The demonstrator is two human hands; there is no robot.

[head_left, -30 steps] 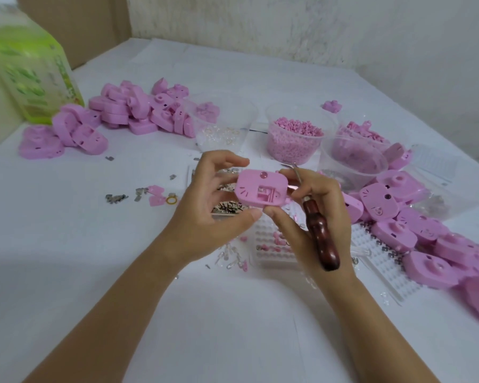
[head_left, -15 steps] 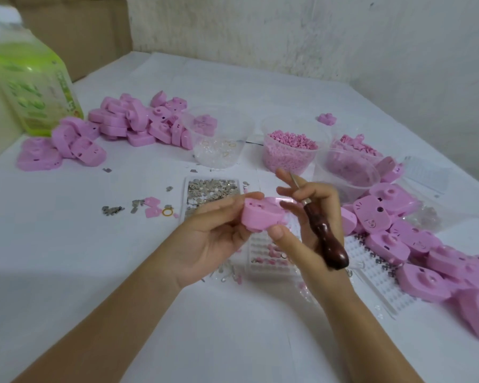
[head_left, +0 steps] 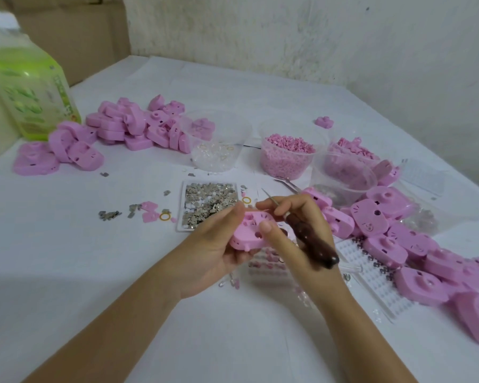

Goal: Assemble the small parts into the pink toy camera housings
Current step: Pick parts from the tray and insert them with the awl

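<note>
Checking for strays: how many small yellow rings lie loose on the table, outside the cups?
2. One small yellow ring lies left of the tray of grey metal bits; the other lies just right of that tray. More may be hidden.

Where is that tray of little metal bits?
In the head view, the tray lies flat near centre frame, just behind the left hand and in front of the clear cup.

Two hands (head_left: 213,251) (head_left: 289,254), one awl (head_left: 313,243), one housing (head_left: 246,232) in hand, one green bottle (head_left: 31,89).
</note>
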